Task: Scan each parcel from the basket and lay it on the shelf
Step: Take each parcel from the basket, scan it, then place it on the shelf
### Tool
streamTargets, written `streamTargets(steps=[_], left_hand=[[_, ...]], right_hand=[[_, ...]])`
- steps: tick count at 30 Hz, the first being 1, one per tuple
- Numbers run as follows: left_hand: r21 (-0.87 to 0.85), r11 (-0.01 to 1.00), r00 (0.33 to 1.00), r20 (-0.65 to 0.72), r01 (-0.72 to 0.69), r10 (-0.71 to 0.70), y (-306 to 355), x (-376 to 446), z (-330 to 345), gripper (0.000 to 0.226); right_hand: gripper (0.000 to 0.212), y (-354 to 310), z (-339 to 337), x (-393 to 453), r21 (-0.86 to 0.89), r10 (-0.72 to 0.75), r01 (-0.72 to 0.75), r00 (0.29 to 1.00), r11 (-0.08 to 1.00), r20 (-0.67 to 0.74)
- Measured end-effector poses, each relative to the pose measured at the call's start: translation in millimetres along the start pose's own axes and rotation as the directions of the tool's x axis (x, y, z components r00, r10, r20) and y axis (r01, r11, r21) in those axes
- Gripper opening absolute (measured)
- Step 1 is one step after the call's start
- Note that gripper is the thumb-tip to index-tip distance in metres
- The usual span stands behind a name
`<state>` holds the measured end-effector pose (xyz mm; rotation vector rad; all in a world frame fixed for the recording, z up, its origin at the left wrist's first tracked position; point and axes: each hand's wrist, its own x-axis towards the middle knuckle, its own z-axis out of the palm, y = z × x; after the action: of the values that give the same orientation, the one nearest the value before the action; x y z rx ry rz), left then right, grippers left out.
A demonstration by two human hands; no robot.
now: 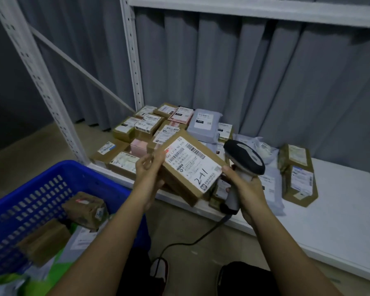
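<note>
Nearest, the blue basket holds several brown parcels, so I judge the job well short of finished. The left hand grips one box by its edge, label up, "2-41" handwritten on it. The right hand curls round the scanner beside it. Beyond, many labelled parcels lie on the shelf, their print too small to read.

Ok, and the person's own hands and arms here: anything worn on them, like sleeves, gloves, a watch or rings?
Nothing worn that shows. The left hand and right hand are bare, with no gloves and no rings or watch visible. Both forearms are bare up to the frame's bottom edge, so no sleeves are in view.
</note>
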<state>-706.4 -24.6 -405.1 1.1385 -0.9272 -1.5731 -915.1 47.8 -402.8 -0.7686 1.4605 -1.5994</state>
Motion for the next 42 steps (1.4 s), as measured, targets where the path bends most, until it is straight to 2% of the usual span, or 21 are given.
streamTargets(steps=[1, 4, 7, 8, 10, 12, 15, 18, 21, 24, 29, 35, 42], left_hand=[[-0.051, 0.999, 1.0, -0.011, 0.003, -0.003, -1, 3, 2, 0.091], [-0.093, 0.996, 0.999, 0.042, 0.003, 0.001, -4, 8, 8, 0.094], [-0.027, 0.998, 0.987, 0.151, 0.063, -0.058, -7, 5, 8, 0.068], [0.022, 0.997, 0.974, 0.211, 0.078, -0.081, -9, 4, 5, 0.071], [0.129, 0.989, 0.957, 0.269, 0.074, -0.106, -10, 2, 0, 0.089], [0.186, 0.981, 0.965, 0.244, 0.052, -0.097, -12, 5, -8, 0.1], [0.253, 0.967, 0.982, 0.184, -0.008, -0.04, -16, 11, -21, 0.116], [0.307, 0.951, 0.99, 0.14, -0.037, -0.007, -21, 14, -33, 0.121], [0.359, 0.933, 0.994, 0.098, 0.005, -0.043, -26, 16, -46, 0.129], [0.382, 0.924, 0.996, 0.072, 0.014, -0.045, -28, 18, -56, 0.132], [0.428, 0.904, 0.998, 0.054, 0.016, -0.043, -30, 22, -64, 0.133], [0.465, 0.885, 0.998, 0.048, 0.014, -0.041, -28, 21, -62, 0.131], [0.485, 0.874, 0.998, 0.044, 0.008, -0.034, -28, 19, -57, 0.129]], right_hand=[[0.066, 2, 3, 0, -0.008, -0.005, 0.005, 1.0, 1.0, 0.004], [0.029, 10, 15, 2, -0.026, -0.021, 0.022, 1.0, 0.999, 0.011], [0.046, 16, 25, 3, -0.026, -0.055, 0.054, 0.998, 0.998, -0.013], [0.048, 17, 27, 3, -0.015, -0.063, 0.063, 0.998, 0.998, -0.015], [0.038, 17, 27, 4, -0.014, -0.08, 0.079, 0.997, 0.997, -0.004], [0.033, 20, 28, 3, -0.036, -0.059, 0.059, 0.998, 0.998, 0.019], [0.041, 25, 30, 2, -0.09, 0.069, -0.066, 0.997, 0.994, 0.028], [0.031, 23, 32, -4, -0.079, 0.118, -0.108, 0.985, 0.991, 0.129], [0.022, 24, 28, -9, -0.188, 0.165, -0.118, 0.951, 0.975, 0.263], [0.015, 24, 25, -15, -0.313, 0.225, -0.117, 0.916, 0.942, 0.332], [0.019, 12, 23, -23, -0.27, 0.219, -0.101, 0.865, 0.957, 0.451], [0.022, 11, 16, -22, -0.264, 0.166, -0.065, 0.91, 0.962, 0.38], [0.033, 13, 12, -21, -0.275, 0.195, -0.098, 0.917, 0.956, 0.349]])
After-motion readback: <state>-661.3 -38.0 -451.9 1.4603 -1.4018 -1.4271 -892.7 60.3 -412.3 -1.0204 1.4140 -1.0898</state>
